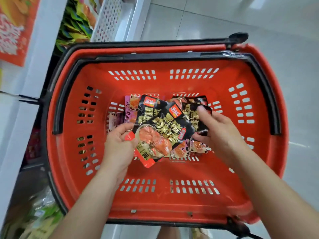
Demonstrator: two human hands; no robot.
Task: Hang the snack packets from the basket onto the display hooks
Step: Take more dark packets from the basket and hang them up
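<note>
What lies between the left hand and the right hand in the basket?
In the head view, overlapping black snack packets fill the gap between left hand and right hand; both grip them.

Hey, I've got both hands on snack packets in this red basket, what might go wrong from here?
The left hand pinches the front black packet only by one edge, so the glossy film may slip. That packet overlaps the second black packet in the right hand, so lifting both together might snag or crumple them. The pink packets lie half buried underneath and could be overlooked.
</note>
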